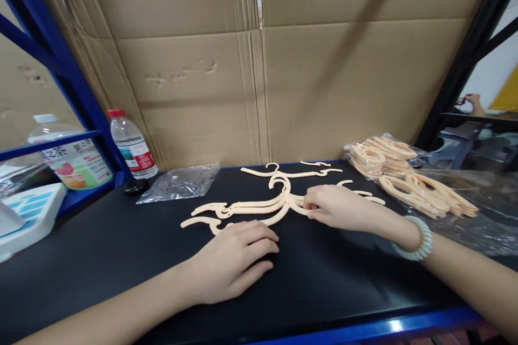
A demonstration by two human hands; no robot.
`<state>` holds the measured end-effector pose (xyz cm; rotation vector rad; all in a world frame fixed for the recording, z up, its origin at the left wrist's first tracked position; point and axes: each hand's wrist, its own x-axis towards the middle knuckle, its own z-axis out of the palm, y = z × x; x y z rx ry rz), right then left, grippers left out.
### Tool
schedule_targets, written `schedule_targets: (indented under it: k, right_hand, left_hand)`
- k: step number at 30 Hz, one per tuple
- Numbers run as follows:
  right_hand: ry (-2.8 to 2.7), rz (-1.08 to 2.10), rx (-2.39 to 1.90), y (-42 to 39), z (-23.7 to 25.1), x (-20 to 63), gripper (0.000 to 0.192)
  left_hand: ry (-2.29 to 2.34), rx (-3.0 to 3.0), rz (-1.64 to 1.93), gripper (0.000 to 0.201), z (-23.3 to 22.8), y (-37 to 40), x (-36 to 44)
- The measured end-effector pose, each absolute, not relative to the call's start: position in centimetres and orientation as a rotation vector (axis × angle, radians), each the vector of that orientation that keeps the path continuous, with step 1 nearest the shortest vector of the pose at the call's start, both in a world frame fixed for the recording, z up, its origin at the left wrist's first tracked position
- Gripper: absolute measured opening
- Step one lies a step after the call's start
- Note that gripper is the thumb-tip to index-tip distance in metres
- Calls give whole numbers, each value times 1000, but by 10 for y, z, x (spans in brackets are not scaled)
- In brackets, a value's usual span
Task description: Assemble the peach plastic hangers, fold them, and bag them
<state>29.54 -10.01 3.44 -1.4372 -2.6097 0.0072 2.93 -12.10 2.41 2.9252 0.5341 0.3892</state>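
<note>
While the left hand (238,259) is laid flat, holding nothing, mid-tabletop (121,259), cream plastic hangers (259,206) beside it are pinched by the right hand's (335,207) curled fingers.

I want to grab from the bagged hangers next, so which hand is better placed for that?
Probably the right hand: it rests on the loose hangers, nearer the bagged hangers at the right. The left hand lies farther away.
</note>
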Motion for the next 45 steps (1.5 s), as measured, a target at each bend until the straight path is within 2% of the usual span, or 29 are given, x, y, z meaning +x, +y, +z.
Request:
schedule_targets:
  k: [19,32,45]
  right_hand:
    - [-2549,-144,-1523,-91,30,301,2]
    - [-2501,-106,-1606,-84,27,305,4]
    - [-2543,-225,-1643,-83,30,306,10]
  left_hand:
    - [729,2905,451,23,20,-116,30]
    - [766,2861,419,29,20,-116,29]
    - [788,2824,431,33,19,-116,29]
